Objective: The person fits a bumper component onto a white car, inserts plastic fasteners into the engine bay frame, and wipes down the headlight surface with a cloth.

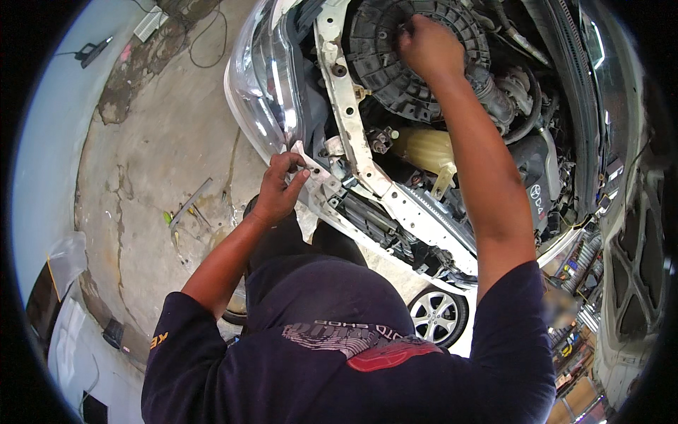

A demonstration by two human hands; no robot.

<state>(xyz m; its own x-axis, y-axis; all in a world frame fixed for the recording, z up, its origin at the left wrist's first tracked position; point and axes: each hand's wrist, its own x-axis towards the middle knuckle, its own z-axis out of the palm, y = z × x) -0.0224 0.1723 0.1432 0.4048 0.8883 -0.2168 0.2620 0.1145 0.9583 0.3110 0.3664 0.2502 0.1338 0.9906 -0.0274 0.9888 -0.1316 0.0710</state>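
My right hand point(432, 51) reaches far into the engine bay, onto the round, ribbed black air cleaner housing point(385, 81). Its fingers are bunched, and the fingertips and whatever they may grip are hidden. By the inner lower corner of the clear headlight point(265, 85), my left hand point(279, 189) has its fingers curled and its thumb bent toward them. It is at the end of a pale body bracket point(321, 177); anything small in the pinch cannot be made out. A scuffed white radiator support point(342, 92) runs between headlight and housing.
A yellowed plastic reservoir point(424, 148) sits below the housing. On the concrete floor point(155, 155) at left lie several tools point(189, 205). A silver-spoked wheel point(438, 316) stands below the car's front. The raised hood point(632, 275) is at far right.
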